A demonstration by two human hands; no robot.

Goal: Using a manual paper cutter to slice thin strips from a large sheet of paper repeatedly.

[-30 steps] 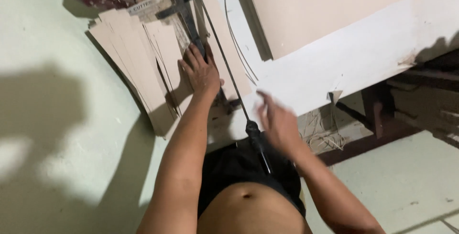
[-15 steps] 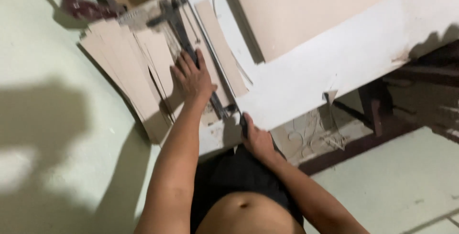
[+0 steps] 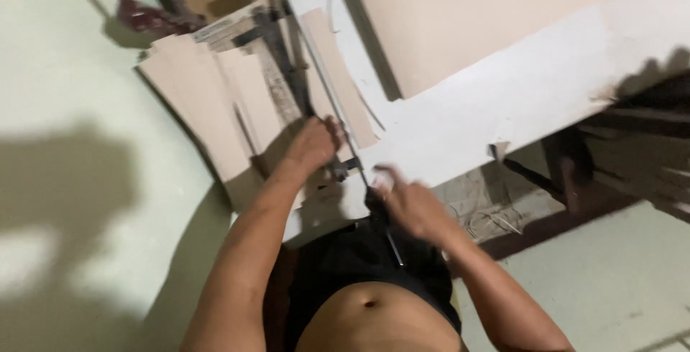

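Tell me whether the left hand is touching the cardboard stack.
Touching. The head view shows the left hand pressed flat on the cardboard stack, no gap visible under the palm.

The left hand [image 3: 314, 142] presses flat on tan card sheets [image 3: 215, 100] lying under the long metal arm of a lever cutter [image 3: 287, 57] on a white table [image 3: 503, 107]. The right hand [image 3: 410, 204] is near the table's front edge, blurred, its fingers loosely curled around the cutter's dark handle [image 3: 381, 215]. One narrow card strip [image 3: 341, 71] lies just beside the blade.
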